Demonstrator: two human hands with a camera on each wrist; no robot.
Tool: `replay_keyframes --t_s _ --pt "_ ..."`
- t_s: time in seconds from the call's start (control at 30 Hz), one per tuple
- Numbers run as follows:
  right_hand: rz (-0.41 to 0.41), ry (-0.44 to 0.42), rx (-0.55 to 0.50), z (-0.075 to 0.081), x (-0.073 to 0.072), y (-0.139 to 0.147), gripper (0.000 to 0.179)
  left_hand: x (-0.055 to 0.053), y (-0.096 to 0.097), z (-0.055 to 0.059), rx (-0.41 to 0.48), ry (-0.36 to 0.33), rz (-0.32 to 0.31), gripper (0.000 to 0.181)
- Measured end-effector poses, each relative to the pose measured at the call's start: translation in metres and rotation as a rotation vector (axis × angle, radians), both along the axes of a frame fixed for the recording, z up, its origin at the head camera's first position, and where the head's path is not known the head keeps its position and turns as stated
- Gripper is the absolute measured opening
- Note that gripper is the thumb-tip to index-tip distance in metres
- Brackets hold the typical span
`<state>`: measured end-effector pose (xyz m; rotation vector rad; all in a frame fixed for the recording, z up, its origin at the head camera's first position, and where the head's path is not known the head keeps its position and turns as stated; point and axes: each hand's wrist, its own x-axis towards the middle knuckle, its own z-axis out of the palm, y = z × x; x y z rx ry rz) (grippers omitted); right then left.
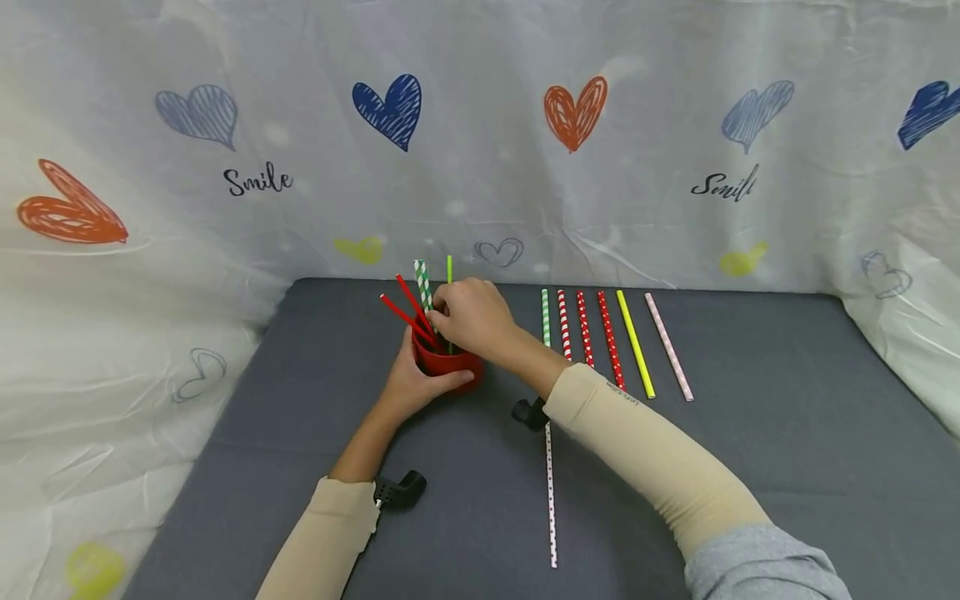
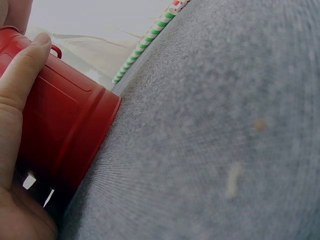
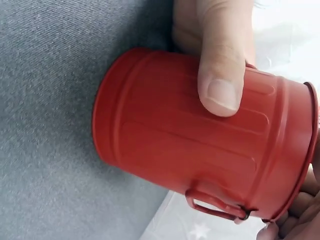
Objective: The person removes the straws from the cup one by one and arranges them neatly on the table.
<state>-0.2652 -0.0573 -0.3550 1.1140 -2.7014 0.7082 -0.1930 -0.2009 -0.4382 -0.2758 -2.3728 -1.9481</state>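
Note:
A small red metal bucket [image 1: 442, 361] with side handles stands upright on the table, gripped round its side by my left hand [image 1: 420, 379]; the thumb lies across its wall in the right wrist view. Two plain red straws [image 1: 405, 312] and green-and-white striped straws [image 1: 422, 279] lean out of the bucket toward the left and back. Over the rim, my right hand [image 1: 476, 317] pinches a lime green straw [image 1: 449, 267] whose lower end reaches into the bucket. My fingers hide the middle of that straw.
Right of the bucket lie a green-striped straw [image 1: 546, 317], a red-striped straw [image 1: 563, 321], red dotted straws [image 1: 606, 325], a yellow straw [image 1: 635, 343] and a pink straw [image 1: 669, 346]. A white dotted straw [image 1: 551, 508] lies nearer, partly under my right forearm. A printed curtain [image 1: 480, 192] hangs behind.

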Motion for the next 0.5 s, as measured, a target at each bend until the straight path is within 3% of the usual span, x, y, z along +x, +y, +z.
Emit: replay_keyframes --t_s 0.27,0.5 --pt "-0.018 -0.014 0.028 -0.0015 -0.0006 -0.0069 0.025 -0.0005 0.0007 -0.0007 0.011 0.012 -0.013 0.094" --pt "-0.069 -0.011 0.140 -0.0014 0.0023 -0.0107 0.032 0.0003 0.0014 0.0005 0.008 0.010 0.001 0.090"
